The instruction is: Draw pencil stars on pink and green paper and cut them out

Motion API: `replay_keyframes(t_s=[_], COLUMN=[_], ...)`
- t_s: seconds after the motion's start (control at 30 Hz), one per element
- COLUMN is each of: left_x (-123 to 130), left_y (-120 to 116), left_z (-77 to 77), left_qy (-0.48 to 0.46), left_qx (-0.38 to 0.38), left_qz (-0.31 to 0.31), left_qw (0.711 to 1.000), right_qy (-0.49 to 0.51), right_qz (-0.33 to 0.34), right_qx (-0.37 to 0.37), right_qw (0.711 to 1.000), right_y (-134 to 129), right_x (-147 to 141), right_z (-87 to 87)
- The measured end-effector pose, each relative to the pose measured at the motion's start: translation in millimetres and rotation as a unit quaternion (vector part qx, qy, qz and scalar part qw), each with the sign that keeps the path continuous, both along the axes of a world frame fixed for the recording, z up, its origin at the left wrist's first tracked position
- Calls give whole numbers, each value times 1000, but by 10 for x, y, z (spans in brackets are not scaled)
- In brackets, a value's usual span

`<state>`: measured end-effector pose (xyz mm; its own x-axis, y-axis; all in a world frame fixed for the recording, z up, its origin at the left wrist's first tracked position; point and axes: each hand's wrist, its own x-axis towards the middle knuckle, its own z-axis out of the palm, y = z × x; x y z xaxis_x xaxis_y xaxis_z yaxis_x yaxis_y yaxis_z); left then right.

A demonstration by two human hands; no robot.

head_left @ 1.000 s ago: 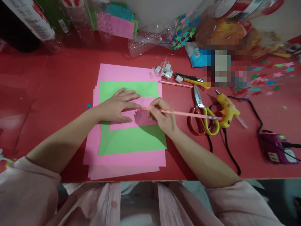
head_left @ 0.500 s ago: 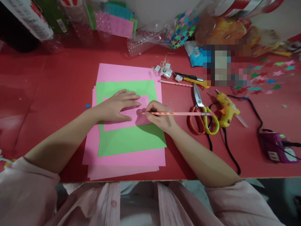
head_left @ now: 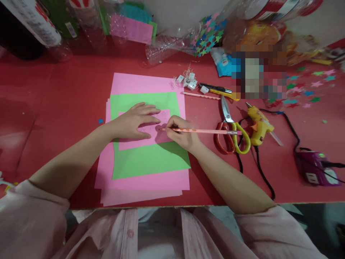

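My left hand (head_left: 138,120) lies flat with fingers spread on a small pink sheet of paper (head_left: 129,144). Between the thumb and fingers of my right hand (head_left: 182,133) is a pink patterned pencil (head_left: 207,131), its tip touching the small sheet and its eraser end pointing right. Faint pencil marks show on that sheet, partly covered by my left hand. Under it lies a green sheet (head_left: 148,162), which rests on larger pink sheets (head_left: 145,84) stacked near the table's front edge.
To the right are scissors (head_left: 228,117), a second pencil (head_left: 201,95), a utility knife (head_left: 219,89), small white tags (head_left: 192,82), a yellow glue gun (head_left: 258,126) with a black cord, and a purple power box (head_left: 318,167). Plastic bottles and star cutouts (head_left: 208,39) line the back.
The eraser end of the pencil has swung slightly downward and left as my right hand shifted a little. My left hand and the sheets have stayed in place.
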<state>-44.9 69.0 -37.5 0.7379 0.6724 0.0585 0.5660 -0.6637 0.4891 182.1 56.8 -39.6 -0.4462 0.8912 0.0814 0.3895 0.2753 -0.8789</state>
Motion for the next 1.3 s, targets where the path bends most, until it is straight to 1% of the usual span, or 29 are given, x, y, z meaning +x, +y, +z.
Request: replay_keyframes(t_s=[0.17,0.37,0.5,0.73,1.03,1.3], left_x=[-9,-24,-21,-16,-14,-11], left_y=[-3,3,5,8,7,4], left_z=[-13,-44,-43,-41,-20,-24], left_qy=[3,-8,-3,-9,-4,-4], left_qx=[-3,-2,3,0,3,7], left_qz=[0,-5,-5,-3,-5,-2], left_qw=[1000,1000,1000,1000,1000,1000], right_qy=[3,9,11,-16,-31,-33], right_qz=[-28,-41,-41,-42,-30,-26], right_qx=[18,13,21,24,14,17], right_qw=[999,999,999,999,999,999], right_y=[-12,-15,-15,-8,-7,-2], right_x=[-13,-17,-20,-15,3,15], right_z=[-3,-14,-7,2,40,18])
